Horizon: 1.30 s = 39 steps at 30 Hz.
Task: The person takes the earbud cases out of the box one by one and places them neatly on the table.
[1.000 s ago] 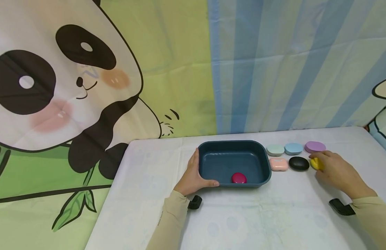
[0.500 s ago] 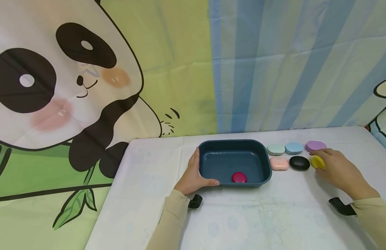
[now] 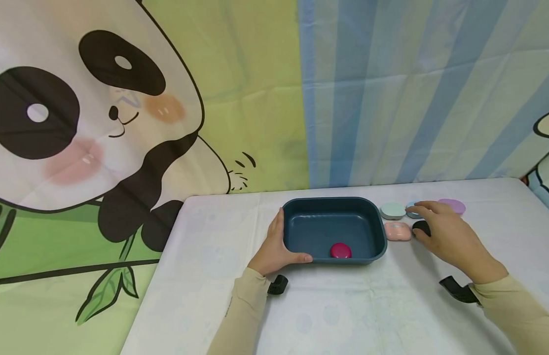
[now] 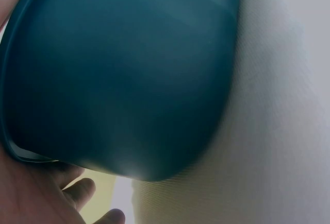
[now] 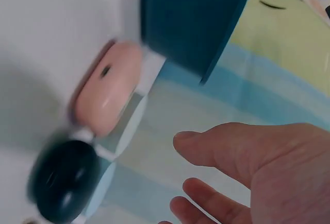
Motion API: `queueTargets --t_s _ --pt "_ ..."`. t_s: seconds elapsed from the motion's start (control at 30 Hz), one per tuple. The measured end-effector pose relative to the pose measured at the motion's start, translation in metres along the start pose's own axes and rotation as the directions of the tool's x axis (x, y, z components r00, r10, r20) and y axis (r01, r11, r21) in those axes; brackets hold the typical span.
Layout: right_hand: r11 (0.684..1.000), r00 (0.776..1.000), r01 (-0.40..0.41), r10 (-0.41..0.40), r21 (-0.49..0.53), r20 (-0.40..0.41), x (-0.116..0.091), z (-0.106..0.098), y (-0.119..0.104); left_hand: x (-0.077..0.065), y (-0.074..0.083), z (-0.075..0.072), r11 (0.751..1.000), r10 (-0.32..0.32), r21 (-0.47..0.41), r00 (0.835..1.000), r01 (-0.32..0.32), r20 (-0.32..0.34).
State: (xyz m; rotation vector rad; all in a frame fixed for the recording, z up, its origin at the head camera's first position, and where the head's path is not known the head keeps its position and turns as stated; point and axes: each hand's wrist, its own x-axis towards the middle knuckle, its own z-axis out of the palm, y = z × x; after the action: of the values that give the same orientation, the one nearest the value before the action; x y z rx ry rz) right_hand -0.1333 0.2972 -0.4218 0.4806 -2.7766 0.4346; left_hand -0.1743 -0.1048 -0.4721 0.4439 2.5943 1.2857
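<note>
My left hand (image 3: 274,249) holds the front left corner of a dark blue plastic box (image 3: 378,246), thumb along the front wall and fingers along the left side. Inside the box lies a round red case (image 3: 341,250). My right hand (image 3: 454,239) hovers over a glossy black oval case (image 5: 67,180), partly covering it in the head view. In the right wrist view the thumb and fingers stand apart with nothing between them. Beside the black case is a pink earbud case (image 3: 397,231). The yellow case is hidden behind my right hand in the head view.
Behind the pink and black cases sit a mint green case (image 3: 392,211), a light blue case (image 3: 413,214) and a purple case (image 3: 454,205). All rest on a white-covered table (image 3: 336,315). A printed cloth (image 3: 256,98) hangs at the back.
My right hand has let go of the yellow case and shifted left over the black one. My left hand stays on the box, and the red case has not moved.
</note>
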Motion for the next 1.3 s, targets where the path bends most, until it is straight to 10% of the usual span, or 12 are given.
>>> queueTargets --t_s 0.67,1.0,1.3 --pt "0.986 0.985 0.145 -0.152 0.079 0.086 0.031 0.021 -0.065 0.002 -0.002 0.001 1.0 0.012 -0.003 1.0 -0.012 -0.001" --pt "0.941 0.929 0.319 -0.334 0.11 0.16 0.049 0.035 -0.082 0.0 -0.003 0.0 1.0 0.008 -0.009 1.0 -0.008 0.0" --pt "0.936 0.88 0.305 -0.348 0.175 0.324 0.06 0.041 -0.089 0.0 -0.002 0.0 1.0 0.003 -0.016 1.0 -0.003 0.005"
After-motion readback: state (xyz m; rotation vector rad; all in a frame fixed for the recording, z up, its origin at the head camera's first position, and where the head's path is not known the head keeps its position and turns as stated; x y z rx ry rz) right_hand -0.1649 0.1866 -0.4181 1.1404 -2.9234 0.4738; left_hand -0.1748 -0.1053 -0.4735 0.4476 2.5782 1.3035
